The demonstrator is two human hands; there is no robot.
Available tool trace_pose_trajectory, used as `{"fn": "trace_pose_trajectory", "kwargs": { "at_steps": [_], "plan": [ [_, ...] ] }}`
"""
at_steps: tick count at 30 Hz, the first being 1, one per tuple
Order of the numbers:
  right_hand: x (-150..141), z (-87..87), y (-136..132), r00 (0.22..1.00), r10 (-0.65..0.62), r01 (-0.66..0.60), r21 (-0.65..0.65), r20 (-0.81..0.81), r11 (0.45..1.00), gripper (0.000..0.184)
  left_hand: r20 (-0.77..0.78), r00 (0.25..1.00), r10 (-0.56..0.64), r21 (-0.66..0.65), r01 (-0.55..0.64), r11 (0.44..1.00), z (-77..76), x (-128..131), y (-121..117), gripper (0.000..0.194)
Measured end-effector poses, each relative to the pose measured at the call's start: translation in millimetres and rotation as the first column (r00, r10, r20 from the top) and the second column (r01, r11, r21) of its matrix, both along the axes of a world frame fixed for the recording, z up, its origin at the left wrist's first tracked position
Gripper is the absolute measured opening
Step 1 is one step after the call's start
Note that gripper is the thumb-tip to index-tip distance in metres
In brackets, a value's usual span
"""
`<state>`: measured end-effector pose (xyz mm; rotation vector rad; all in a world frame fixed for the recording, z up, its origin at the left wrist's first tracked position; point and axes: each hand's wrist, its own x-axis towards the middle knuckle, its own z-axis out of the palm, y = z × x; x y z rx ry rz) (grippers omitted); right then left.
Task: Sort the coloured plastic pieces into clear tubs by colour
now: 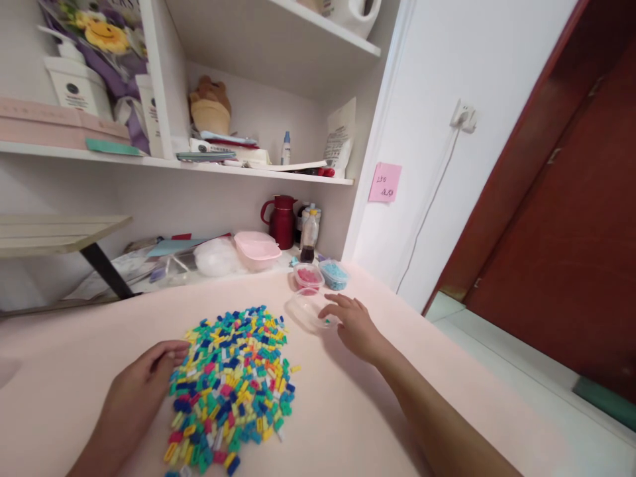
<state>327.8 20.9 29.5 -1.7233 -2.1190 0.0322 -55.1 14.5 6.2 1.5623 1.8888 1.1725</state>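
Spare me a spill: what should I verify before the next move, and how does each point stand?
1. Right hand at the nearest clear plastic container: ok, its fingers are over the rim.
2. That container's full contents: cannot tell, the hand hides part.
3. Container of pinkish-red pieces standing upright: ok.
4. Container of light-blue pieces standing upright: ok.
5. Pile of multicoloured plastic pieces fully gathered: not ok, a yellow piece lies apart on its right side.
6. Left hand free of pieces: cannot tell, its fingertips are at the pile's left edge.

White shelving [238, 33], white wall [427, 79], reddish-brown door [571, 238], pale floor [521, 351]
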Motion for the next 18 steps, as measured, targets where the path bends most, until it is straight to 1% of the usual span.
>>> {"fn": "trace_pose_trajectory", "kwargs": {
  "at_steps": [2,4,5,7,8,9,10,11,13,14,16,18],
  "plan": [
    [-0.1,2.1,-3.1,1.000,-0.003,0.003,0.048,-0.001,0.999,0.075,0.000,1.000,0.007,-0.014,-0.007,1.000,2.3,1.9,-1.0,0.031],
    [-3.7,6.1,-7.7,0.999,0.014,-0.010,0.117,-0.038,0.993,0.079,0.007,1.000,0.006,-0.025,-0.006,1.000,4.5,3.9,-2.2,0.032],
    [-7.1,8.8,-10.6,0.996,0.037,-0.024,0.168,-0.075,0.985,0.077,0.011,1.000,0.002,-0.024,-0.002,1.000,5.2,4.9,-2.7,0.032],
    [-16.5,14.8,-17.2,0.977,0.119,-0.064,0.289,-0.177,0.955,0.063,0.013,1.000,-0.004,-0.017,0.004,1.000,5.5,6.2,-3.7,0.034],
    [-22.1,17.4,-20.8,0.958,0.173,-0.093,0.324,-0.228,0.941,0.053,0.009,1.000,-0.006,-0.013,0.006,1.000,5.1,6.5,-4.0,0.034],
    [-28.0,19.4,-24.4,0.935,0.224,-0.130,0.320,-0.274,0.938,0.043,0.006,1.000,-0.007,-0.010,0.007,1.000,4.4,6.5,-4.1,0.034],
    [-33.9,20.2,-27.8,0.913,0.263,-0.180,0.272,-0.311,0.945,0.035,0.004,1.000,-0.007,-0.007,0.007,1.000,3.6,6.4,-4.2,0.033],
    [-39.7,19.8,-30.6,0.896,0.293,-0.241,0.189,-0.334,0.952,0.030,0.003,1.000,-0.007,-0.004,0.007,1.000,2.8,6.1,-4.1,0.033],
    [-50.2,14.8,-34.2,0.887,0.321,-0.341,0.000,-0.331,0.940,0.026,0.003,1.000,-0.007,0.007,0.007,1.000,1.6,5.5,-3.9,0.031],
    [-54.6,10.7,-34.8,0.893,0.327,-0.363,-0.065,-0.310,0.929,0.025,0.003,1.000,-0.008,0.014,0.008,1.000,1.4,5.2,-3.7,0.030],
    [-61.1,1.0,-34.0,0.910,0.321,-0.362,-0.123,-0.261,0.924,0.027,0.001,1.000,-0.010,0.027,0.010,1.000,1.7,5.2,-3.6,0.029],
    [-64.3,-7.6,-31.8,0.928,0.289,-0.327,-0.143,-0.236,0.934,0.031,-0.006,1.000,-0.012,0.030,0.012,0.999,2.6,5.6,-3.7,0.029]
  ]
}}
